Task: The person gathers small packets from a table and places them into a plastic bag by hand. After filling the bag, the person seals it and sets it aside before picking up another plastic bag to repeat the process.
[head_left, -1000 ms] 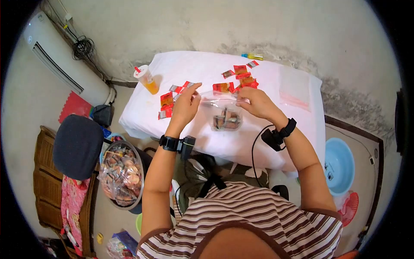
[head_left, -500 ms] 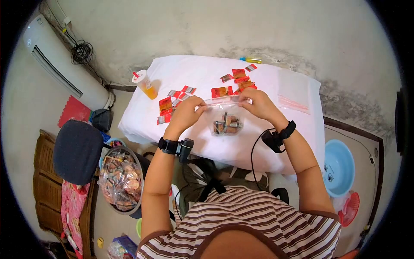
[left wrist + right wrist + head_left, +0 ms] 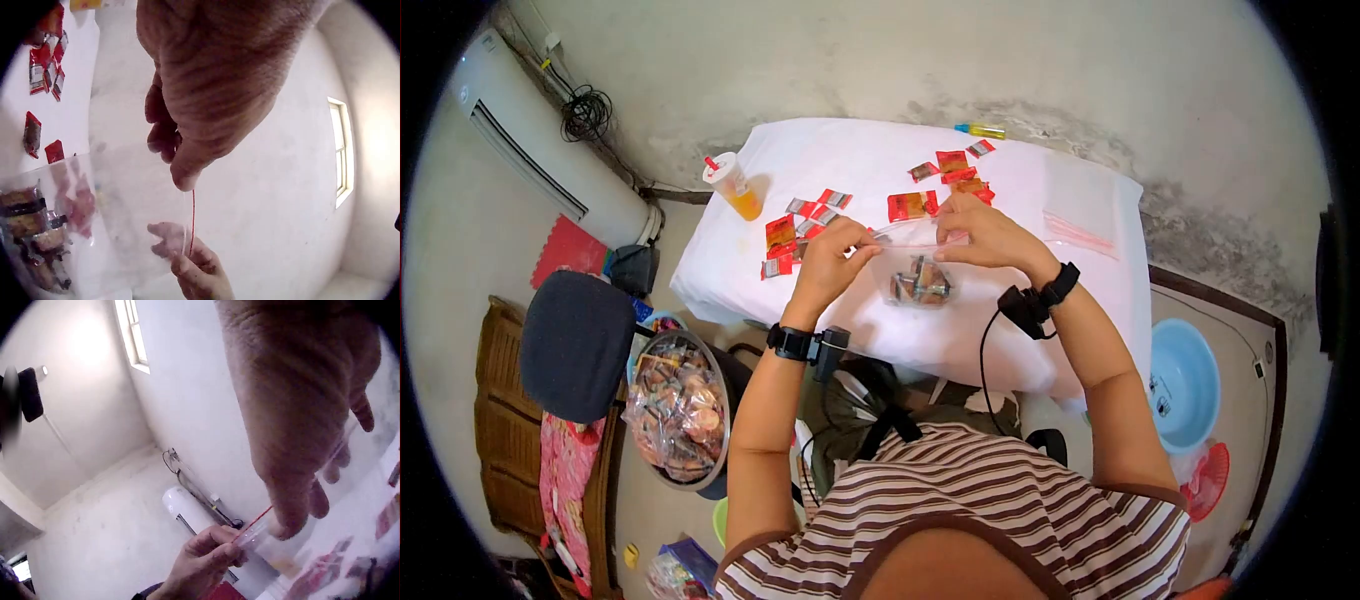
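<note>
A clear zip bag (image 3: 920, 283) with a red line along its mouth hangs over the near part of the table. Several small wrapped pieces (image 3: 37, 240) lie in its bottom. My left hand (image 3: 830, 265) pinches the left end of the mouth between thumb and forefinger. Opposite it, my right hand (image 3: 992, 240) has thumb and fingers on the mouth near the right end, its other fingers spread behind. The red line (image 3: 193, 222) runs taut between both hands in the left wrist view. Red-and-gold sachets (image 3: 912, 206) lie just beyond the bag.
More red sachets (image 3: 780, 237) are left on the white-covered table (image 3: 1020, 330), by a cup of orange drink (image 3: 735, 187). A stack of clear bags (image 3: 1080, 210) lies at the right. A bin of wrapped pieces (image 3: 680, 410) stands at the left, a blue basin (image 3: 1185, 385) at the right.
My left hand, its forefinger stretched out at first, has come down and now pinches the bag's left end. The right hand has shifted left along the mouth.
</note>
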`<state>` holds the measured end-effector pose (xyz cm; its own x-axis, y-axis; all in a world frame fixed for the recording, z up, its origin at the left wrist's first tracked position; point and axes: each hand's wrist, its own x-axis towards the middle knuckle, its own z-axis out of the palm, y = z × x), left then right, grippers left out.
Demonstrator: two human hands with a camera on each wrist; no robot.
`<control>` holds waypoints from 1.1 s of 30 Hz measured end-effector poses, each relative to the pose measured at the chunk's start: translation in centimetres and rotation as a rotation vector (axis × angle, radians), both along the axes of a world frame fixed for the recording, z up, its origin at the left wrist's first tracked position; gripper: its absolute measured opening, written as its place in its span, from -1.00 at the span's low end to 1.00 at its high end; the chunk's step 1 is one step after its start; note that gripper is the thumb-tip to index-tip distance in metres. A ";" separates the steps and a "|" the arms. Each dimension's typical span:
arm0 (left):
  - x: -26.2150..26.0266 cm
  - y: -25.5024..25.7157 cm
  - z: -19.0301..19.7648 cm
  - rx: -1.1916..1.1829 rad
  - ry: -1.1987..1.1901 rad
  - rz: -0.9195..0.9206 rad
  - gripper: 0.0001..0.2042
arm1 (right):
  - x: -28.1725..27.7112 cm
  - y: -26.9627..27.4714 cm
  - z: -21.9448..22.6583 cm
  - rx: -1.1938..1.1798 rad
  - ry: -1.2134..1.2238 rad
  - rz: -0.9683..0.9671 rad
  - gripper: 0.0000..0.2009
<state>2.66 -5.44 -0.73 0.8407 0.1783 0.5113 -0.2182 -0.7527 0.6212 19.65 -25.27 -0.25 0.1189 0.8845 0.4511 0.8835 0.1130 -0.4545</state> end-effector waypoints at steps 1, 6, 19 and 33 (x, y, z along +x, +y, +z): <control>0.1 0.1 -0.2 -0.003 -0.017 0.001 -0.92 | 0.3 0.2 -0.1 0.001 -0.001 -0.001 -0.81; -0.5 0.3 -0.7 -0.084 -0.027 0.078 -0.93 | 0.8 0.2 0.8 -0.181 0.148 -0.117 -0.83; -1.6 0.2 -0.7 -0.076 -0.030 0.098 -0.94 | -0.1 -0.9 0.7 0.101 0.325 -0.126 -0.93; -1.3 0.2 -0.1 -0.080 0.100 0.226 -0.86 | 0.6 -0.6 -0.2 0.052 0.490 -0.218 -0.92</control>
<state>1.35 -5.22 -0.86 0.8203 0.4042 0.4047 0.0155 -0.7229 0.6907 20.21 -25.82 -0.43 0.5048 0.7939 0.3391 0.5751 -0.0163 -0.8179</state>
